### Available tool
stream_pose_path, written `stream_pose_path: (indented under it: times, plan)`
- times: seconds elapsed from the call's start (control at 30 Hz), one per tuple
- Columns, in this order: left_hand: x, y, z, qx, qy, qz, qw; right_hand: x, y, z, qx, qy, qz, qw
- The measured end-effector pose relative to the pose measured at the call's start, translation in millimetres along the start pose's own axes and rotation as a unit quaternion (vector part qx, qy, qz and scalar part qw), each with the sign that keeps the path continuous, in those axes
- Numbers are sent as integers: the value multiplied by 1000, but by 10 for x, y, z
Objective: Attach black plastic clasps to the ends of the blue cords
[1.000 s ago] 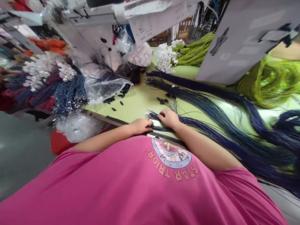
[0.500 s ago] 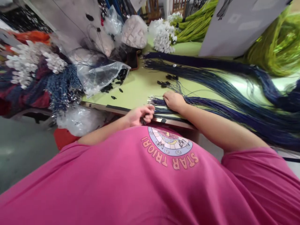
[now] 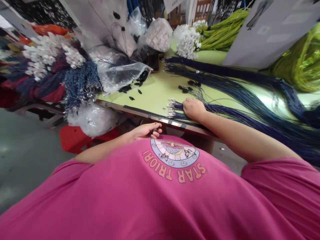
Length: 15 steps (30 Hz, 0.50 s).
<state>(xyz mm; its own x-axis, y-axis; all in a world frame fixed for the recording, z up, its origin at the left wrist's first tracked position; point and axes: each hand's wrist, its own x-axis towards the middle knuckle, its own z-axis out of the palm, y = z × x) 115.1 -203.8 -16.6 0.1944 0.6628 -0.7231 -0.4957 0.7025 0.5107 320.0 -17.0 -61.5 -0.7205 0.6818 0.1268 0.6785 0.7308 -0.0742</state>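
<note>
My left hand (image 3: 149,130) is off the front edge of the table, close to the pink shirt, its fingers curled round a small black piece (image 3: 151,132). On the green tabletop (image 3: 157,96) my right hand (image 3: 194,108) lies with bent fingers wrapped over a bundle of dark blue cords (image 3: 225,110). The silvery cord ends (image 3: 172,108) stick out to the left of that hand. Just behind it are several black connectors (image 3: 185,89) with thin cords. A few loose black pieces (image 3: 131,98) lie farther left on the table.
An open plastic bag (image 3: 117,78) with black pieces stands at the left, beside blue cords with white connectors (image 3: 41,55). More dark cords (image 3: 235,90) stretch across the right. Yellow-green coils (image 3: 300,63) are behind a grey panel (image 3: 262,33). A red stool (image 3: 72,138) is below.
My left hand has drawn back from the cord ends to off the table edge, still closed. My right hand stays on the bundle. The view has shifted, so the table sits farther right.
</note>
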Motion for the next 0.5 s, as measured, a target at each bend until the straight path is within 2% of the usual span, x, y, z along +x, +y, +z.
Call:
stream_pose_path:
  times: [0.1, 0.2, 0.33, 0.5]
  plan:
    - [-1, 11, -3, -34, -4, 14, 999, 30, -5, 8, 28, -13, -11, 999]
    - [20, 145, 17, -36, -44, 44, 997, 49, 11, -13, 78, -25, -17, 996]
    - [151, 475, 80, 8, -45, 120, 992, 76, 79, -45, 123, -24, -14, 992]
    - [475, 919, 176, 90, -29, 197, 976, 90, 173, -31, 225, -12, 19, 974]
